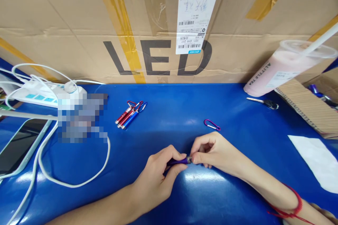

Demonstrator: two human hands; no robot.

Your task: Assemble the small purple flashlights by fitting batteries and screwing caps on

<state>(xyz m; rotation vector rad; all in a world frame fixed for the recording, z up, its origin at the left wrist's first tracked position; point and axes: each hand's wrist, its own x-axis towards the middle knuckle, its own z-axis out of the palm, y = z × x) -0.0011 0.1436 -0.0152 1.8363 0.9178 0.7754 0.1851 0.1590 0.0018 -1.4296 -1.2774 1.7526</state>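
My left hand (pixel 155 177) is closed around the body of a small purple keychain flashlight (pixel 179 161), low over the blue table (pixel 169 123). My right hand (pixel 211 151) pinches the flashlight's silver end between thumb and fingers. A loose purple carabiner clip (pixel 211 124) lies just beyond my right hand. Farther left on the table lie three finished flashlights with clips (pixel 130 114), two red and one blue, side by side.
A cardboard box marked LED (pixel 163 24) walls the back. A power strip (pixel 39 93) with white cables, a phone (pixel 21 146) and a blurred patch sit left. At right are a pink drink cup (pixel 282 68), small cutters (pixel 264 102), a notebook (pixel 306 109) and white paper (pixel 317 160).
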